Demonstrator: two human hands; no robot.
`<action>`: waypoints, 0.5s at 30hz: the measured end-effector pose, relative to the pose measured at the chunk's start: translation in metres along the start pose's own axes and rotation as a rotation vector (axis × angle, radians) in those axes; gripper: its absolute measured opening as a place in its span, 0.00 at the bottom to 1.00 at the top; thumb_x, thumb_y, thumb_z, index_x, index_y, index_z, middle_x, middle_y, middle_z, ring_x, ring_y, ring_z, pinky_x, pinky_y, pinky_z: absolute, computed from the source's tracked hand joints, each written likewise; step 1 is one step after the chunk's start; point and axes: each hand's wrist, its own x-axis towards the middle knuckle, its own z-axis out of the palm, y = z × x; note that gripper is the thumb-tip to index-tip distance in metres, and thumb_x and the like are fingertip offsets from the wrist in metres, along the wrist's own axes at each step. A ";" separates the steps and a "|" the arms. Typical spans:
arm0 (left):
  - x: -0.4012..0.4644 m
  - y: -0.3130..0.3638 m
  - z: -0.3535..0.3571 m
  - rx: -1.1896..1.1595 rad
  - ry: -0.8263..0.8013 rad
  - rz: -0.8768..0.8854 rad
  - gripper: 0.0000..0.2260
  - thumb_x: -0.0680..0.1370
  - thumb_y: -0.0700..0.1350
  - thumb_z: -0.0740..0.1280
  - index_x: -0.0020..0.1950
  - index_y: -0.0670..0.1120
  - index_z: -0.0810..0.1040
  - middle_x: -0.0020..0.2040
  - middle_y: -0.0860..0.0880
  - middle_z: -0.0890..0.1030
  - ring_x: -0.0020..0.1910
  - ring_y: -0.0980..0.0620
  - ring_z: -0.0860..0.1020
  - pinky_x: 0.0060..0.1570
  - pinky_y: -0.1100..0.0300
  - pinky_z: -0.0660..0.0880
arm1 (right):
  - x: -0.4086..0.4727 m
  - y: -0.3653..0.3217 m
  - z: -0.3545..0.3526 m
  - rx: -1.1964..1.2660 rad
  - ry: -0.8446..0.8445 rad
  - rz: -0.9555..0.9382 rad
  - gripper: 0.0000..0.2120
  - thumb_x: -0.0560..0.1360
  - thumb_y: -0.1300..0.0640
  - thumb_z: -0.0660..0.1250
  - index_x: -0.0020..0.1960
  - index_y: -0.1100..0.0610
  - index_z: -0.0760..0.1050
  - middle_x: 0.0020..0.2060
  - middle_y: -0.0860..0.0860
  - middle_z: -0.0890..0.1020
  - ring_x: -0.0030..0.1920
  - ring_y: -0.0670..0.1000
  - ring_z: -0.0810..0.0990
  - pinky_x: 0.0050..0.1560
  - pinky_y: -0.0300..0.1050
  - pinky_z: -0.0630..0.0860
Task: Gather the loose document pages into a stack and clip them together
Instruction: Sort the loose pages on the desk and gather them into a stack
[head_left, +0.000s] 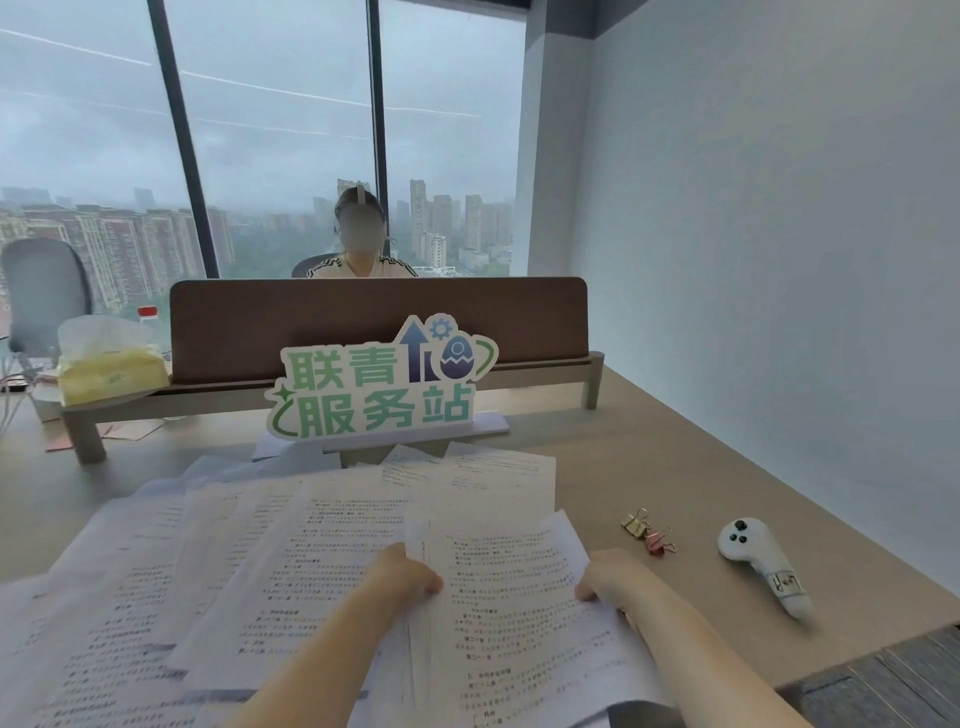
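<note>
Loose white printed pages (291, 561) lay fanned and overlapping across the near-left part of the tan wooden desk (691, 467). Left hand (408, 571) pinched the left edge of the top sheet (511, 597); right hand (610, 577) gripped its right edge. Gold binder clip (636, 522) and pink binder clip (660, 541) lay touching near the right edge, beside a white handheld controller (761, 566).

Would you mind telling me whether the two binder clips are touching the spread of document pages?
Apart. The head view shows the gold binder clip and pink binder clip lying on bare desk, with a clear strip of wood between them and the pages.
</note>
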 end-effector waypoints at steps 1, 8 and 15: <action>0.000 -0.001 0.000 0.006 -0.006 -0.001 0.17 0.71 0.38 0.72 0.57 0.42 0.72 0.54 0.44 0.77 0.52 0.44 0.75 0.48 0.54 0.75 | 0.000 -0.001 0.000 0.005 -0.006 0.001 0.04 0.76 0.63 0.63 0.49 0.59 0.68 0.40 0.52 0.73 0.41 0.52 0.71 0.28 0.38 0.63; 0.001 -0.004 0.000 -0.072 -0.026 0.083 0.14 0.74 0.39 0.68 0.57 0.48 0.72 0.50 0.48 0.80 0.47 0.45 0.80 0.34 0.58 0.77 | 0.005 0.013 0.008 0.438 0.094 -0.058 0.09 0.72 0.70 0.62 0.48 0.62 0.78 0.45 0.55 0.83 0.42 0.54 0.80 0.36 0.41 0.71; -0.001 0.004 -0.006 -0.267 0.064 0.219 0.13 0.74 0.37 0.66 0.55 0.50 0.77 0.45 0.52 0.82 0.43 0.50 0.81 0.38 0.58 0.78 | 0.001 0.008 0.009 0.667 0.241 -0.196 0.08 0.73 0.67 0.63 0.45 0.60 0.80 0.43 0.57 0.86 0.42 0.57 0.84 0.41 0.50 0.79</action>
